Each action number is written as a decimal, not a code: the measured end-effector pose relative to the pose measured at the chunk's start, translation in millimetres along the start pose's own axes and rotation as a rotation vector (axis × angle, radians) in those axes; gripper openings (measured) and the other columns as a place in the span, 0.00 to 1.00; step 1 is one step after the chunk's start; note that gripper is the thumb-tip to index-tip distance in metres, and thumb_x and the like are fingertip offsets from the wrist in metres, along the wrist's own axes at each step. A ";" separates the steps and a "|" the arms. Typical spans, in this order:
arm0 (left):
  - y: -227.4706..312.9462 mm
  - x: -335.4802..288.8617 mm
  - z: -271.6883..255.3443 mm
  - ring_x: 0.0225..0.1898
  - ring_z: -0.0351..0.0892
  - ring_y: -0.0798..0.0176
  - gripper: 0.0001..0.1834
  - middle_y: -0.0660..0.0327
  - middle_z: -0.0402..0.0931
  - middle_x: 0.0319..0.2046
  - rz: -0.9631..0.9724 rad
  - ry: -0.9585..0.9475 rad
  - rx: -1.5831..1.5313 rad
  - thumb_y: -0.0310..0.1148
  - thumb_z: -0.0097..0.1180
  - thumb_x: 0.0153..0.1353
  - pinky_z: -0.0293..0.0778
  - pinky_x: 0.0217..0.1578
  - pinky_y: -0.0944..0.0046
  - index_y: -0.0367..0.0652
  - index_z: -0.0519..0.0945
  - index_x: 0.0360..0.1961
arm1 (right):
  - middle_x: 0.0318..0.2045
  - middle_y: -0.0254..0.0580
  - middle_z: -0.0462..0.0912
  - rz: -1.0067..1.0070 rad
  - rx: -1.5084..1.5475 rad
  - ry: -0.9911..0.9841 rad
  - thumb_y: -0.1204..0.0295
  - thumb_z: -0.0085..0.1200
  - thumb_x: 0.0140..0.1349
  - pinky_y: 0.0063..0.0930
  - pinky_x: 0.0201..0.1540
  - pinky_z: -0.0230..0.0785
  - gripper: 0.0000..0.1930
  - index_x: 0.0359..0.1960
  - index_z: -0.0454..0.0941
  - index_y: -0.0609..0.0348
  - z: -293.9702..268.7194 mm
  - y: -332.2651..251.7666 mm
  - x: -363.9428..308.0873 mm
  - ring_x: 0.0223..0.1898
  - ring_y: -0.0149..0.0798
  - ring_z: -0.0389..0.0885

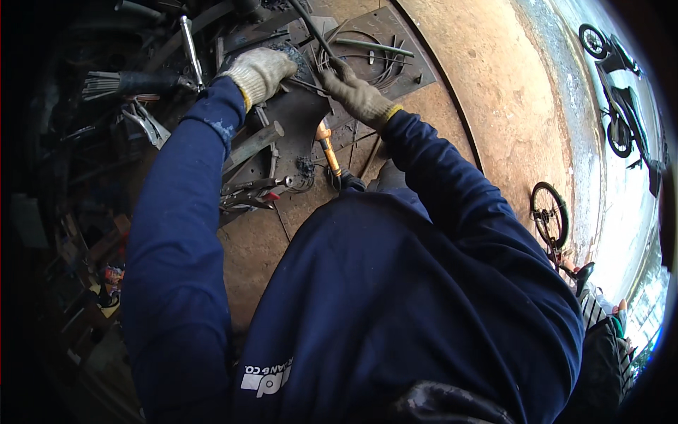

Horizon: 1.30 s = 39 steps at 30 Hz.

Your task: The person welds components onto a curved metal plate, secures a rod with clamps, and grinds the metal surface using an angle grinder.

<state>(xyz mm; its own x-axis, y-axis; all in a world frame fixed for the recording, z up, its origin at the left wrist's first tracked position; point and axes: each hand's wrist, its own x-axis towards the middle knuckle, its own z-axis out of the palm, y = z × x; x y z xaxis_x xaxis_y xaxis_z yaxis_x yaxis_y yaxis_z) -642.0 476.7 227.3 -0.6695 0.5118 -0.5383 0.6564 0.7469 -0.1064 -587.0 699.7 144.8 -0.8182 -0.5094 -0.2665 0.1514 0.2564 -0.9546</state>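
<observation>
My left hand (pixel 260 73), in a cream knitted glove, is closed at a dark, rough metal piece (pixel 300 63) on the work surface. Whatever its fingers grip is hidden. My right hand (pixel 359 97), in a dirtier glove, is closed around the lower end of a long dark rod (pixel 308 22) that slants up out of view. Between the hands a thin dark bar (pixel 305 85) reaches toward the right fingers. Just below them lies a tool with an orange-yellow handle (pixel 328 147). Beside the right hand, a flat metal plate (pixel 406 46) carries loops of wire and a greenish rod (pixel 374 47).
Locking pliers (pixel 251 192) lie below a squared bar (pixel 256 145). A shiny metal tool (pixel 190 46) and a bundle of thin rods (pixel 102 85) are at left. A long dark strip (pixel 452 95) curves along the floor. A motorcycle (pixel 621 102), a bicycle (pixel 549 215) and a person (pixel 600 346) are at right.
</observation>
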 end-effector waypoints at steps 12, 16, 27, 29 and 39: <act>2.9 -3.5 6.6 0.45 0.83 0.51 0.12 0.59 0.82 0.40 -0.152 -0.092 -0.109 0.29 0.64 0.54 0.81 0.47 0.54 0.47 0.82 0.41 | 0.64 0.55 0.74 0.317 -0.894 0.084 0.44 0.50 0.66 0.43 0.67 0.65 0.32 0.67 0.71 0.46 -145.3 161.3 130.5 0.66 0.53 0.71; 0.1 -4.8 15.0 0.46 0.84 0.53 0.11 0.59 0.83 0.39 -0.104 -0.025 -0.125 0.28 0.63 0.54 0.81 0.48 0.56 0.47 0.82 0.40 | 0.63 0.46 0.76 0.311 -1.059 0.006 0.52 0.51 0.67 0.46 0.67 0.65 0.24 0.64 0.75 0.36 -156.8 184.6 157.9 0.66 0.52 0.71; 0.0 -3.5 15.7 0.47 0.84 0.55 0.10 0.60 0.83 0.40 -0.124 -0.015 -0.123 0.28 0.62 0.54 0.80 0.49 0.56 0.46 0.82 0.39 | 0.49 0.55 0.83 0.250 -1.007 0.094 0.58 0.48 0.70 0.49 0.54 0.74 0.16 0.55 0.79 0.45 -168.3 185.2 142.1 0.53 0.56 0.81; -0.3 2.2 10.9 0.47 0.84 0.54 0.11 0.60 0.83 0.40 -0.105 -0.012 -0.114 0.29 0.63 0.53 0.80 0.49 0.55 0.46 0.82 0.39 | 0.42 0.59 0.84 0.008 -0.751 0.200 0.57 0.47 0.72 0.51 0.47 0.76 0.16 0.55 0.77 0.47 -187.0 207.4 95.6 0.47 0.60 0.83; 1.7 -2.7 5.9 0.49 0.83 0.49 0.15 0.59 0.82 0.43 -0.144 -0.058 -0.079 0.29 0.64 0.55 0.79 0.50 0.52 0.49 0.83 0.45 | 0.49 0.45 0.86 0.289 -0.205 0.004 0.69 0.59 0.70 0.26 0.54 0.74 0.21 0.61 0.76 0.63 -133.6 57.5 -173.0 0.48 0.30 0.84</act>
<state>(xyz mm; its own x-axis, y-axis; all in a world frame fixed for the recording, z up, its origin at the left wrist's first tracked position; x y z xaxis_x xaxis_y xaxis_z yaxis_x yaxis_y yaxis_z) -636.9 474.2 223.7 -0.7320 0.3735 -0.5699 0.5241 0.8430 -0.1207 -510.9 912.2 153.7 -0.7599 -0.3887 -0.5211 0.2631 0.5491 -0.7932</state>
